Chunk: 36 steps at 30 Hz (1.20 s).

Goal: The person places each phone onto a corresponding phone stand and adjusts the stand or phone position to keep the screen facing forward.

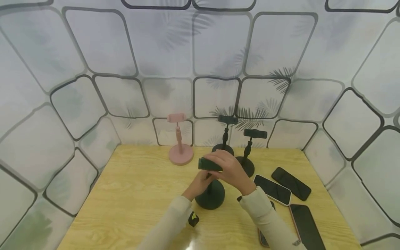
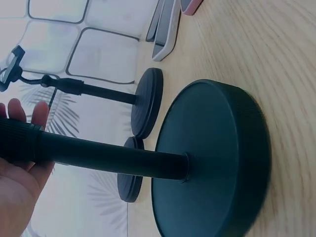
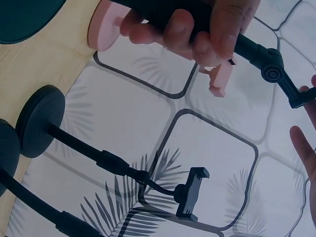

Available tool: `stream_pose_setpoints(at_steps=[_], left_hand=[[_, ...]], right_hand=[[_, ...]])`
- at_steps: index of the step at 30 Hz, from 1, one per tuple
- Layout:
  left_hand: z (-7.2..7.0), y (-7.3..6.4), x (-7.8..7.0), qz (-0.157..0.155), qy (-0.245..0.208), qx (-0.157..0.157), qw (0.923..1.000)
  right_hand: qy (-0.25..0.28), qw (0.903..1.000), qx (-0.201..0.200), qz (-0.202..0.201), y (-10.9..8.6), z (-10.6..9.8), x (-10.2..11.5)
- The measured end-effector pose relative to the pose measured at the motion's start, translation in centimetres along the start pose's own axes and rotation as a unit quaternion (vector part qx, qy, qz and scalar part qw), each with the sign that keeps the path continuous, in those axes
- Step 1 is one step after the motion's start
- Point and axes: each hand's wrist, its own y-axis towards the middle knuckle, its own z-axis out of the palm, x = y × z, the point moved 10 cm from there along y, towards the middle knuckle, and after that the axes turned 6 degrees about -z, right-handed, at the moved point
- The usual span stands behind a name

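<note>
A dark green phone stand (image 1: 215,199) with a round base stands upright on the table. My left hand (image 1: 199,184) grips its pole (image 2: 108,155) below the top, the fingers curled round it in the left wrist view. Higher up, my right hand (image 1: 229,170) holds the stand's clamp (image 1: 207,164), fingers over the top and thumb beneath. The right wrist view shows the jointed neck (image 3: 270,73) above the left hand; only a few fingers of the right hand appear at that view's right edge, and most of the clamp is cut off.
Behind stand a pink phone stand (image 1: 181,154) and two black phone stands (image 1: 225,139), (image 1: 248,152) near the patterned wall covering. Several phones lie to the right, including a white-edged phone (image 1: 273,189), a black phone (image 1: 291,183) and a pink-edged phone (image 1: 307,225).
</note>
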Motion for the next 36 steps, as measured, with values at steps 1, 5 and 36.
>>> stream_pose_setpoints(at_steps=[1, 5, 36], left_hand=[[0.1, 0.0, 0.1, -0.003, -0.006, 0.004, 1.0], [0.2, -0.2, 0.3, -0.013, -0.01, 0.002, 0.9999], [0.4, -0.7, 0.9, -0.026, -0.01, -0.004, 0.9996]], right_hand=[[-0.004, 1.0, 0.001, 0.001, 0.0, 0.0, 0.0], [-0.016, 0.9999, -0.002, 0.0, 0.2, -0.2, 0.1], [0.135, 0.985, 0.056, 0.091, 0.4, 0.9, -2.3]])
